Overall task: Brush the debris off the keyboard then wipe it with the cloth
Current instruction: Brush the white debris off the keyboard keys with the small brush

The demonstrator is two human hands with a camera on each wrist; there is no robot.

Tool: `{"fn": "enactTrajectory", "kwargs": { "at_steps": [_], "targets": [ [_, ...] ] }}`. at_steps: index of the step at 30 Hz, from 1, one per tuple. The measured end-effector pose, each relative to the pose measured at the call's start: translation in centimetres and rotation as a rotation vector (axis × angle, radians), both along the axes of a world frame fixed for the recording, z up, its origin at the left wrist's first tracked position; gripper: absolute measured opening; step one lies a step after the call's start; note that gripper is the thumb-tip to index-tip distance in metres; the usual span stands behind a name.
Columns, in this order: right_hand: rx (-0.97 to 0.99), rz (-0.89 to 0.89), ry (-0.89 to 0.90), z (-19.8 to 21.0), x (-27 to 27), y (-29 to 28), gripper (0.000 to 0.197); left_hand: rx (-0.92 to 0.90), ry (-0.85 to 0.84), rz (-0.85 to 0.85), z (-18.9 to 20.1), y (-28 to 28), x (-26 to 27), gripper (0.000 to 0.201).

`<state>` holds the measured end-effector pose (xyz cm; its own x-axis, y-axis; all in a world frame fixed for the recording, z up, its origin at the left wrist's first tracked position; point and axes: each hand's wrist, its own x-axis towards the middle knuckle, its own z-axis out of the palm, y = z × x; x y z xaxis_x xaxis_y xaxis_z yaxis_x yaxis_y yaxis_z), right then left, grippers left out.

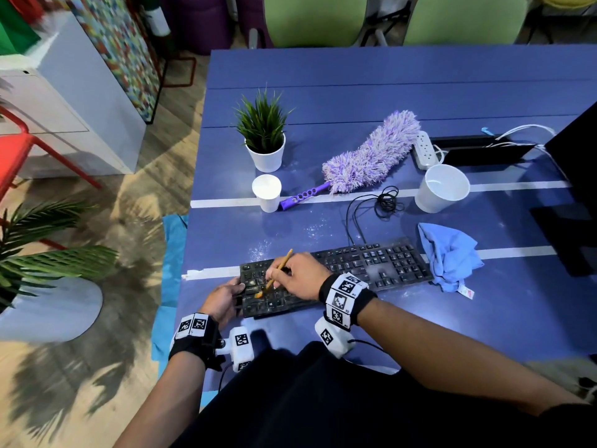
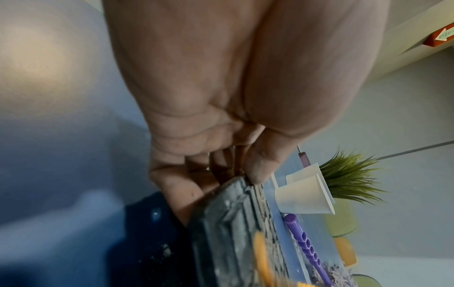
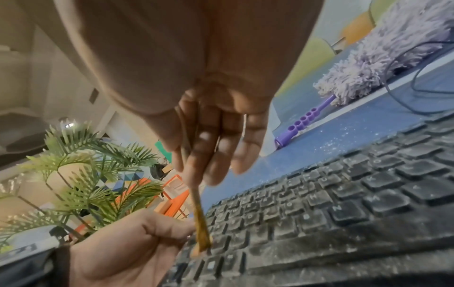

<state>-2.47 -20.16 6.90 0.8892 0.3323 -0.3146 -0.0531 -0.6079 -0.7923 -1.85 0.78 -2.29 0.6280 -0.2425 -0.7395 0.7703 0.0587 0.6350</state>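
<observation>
Around me on the blue table [image 1: 355, 92] sit a small potted plant [image 1: 264, 130], a paper cup [image 1: 267, 192] just in front of it, and a purple fluffy duster [image 1: 365, 156] whose handle reaches to that cup. A second, larger white cup [image 1: 442, 188] stands further right, near a white power strip [image 1: 425, 149]. The keyboard's black cable [image 1: 371, 208] loops across the table between the duster and the keys. Nothing lies over the keys except my own right hand [image 1: 298, 276].

The black keyboard [image 1: 371, 266] lies at the table's near edge, slightly angled, its keys and frame dulled with pale dusty grit; more white specks are scattered on the table behind it. The blue cloth [image 1: 447, 255] is crumpled at its right end, touching it.

My left hand [image 1: 223, 300] grips the keyboard's left end, thumb on top and fingers curled round the edge. My right hand pinches a thin wooden brush [image 1: 274, 274], its orange bristles [image 3: 202, 241] pressed down onto the keys near the left end.
</observation>
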Motion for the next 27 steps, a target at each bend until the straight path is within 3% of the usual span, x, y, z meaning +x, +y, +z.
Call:
{"fn": "enactTrajectory", "kwargs": {
  "at_steps": [14,21,24,27],
  "targets": [
    [-0.009,0.033,0.08,0.0,0.1,-1.4,0.022,0.017,-0.015,0.004,-0.1,0.0,0.0,0.032],
    [-0.086,-0.114,0.008,-0.4,0.3,-2.9,0.025,0.003,-0.027,0.016,-0.1,-0.3,0.0,0.035],
    [-0.31,-0.074,0.005,-0.3,0.2,-4.6,0.033,0.033,-0.057,0.027,-0.4,-0.3,0.0,0.036],
    [-0.548,-0.183,-0.078,-0.2,0.2,-6.9,0.038,0.073,-0.077,0.056,-0.9,-0.1,0.1,0.035]
  ]
}}
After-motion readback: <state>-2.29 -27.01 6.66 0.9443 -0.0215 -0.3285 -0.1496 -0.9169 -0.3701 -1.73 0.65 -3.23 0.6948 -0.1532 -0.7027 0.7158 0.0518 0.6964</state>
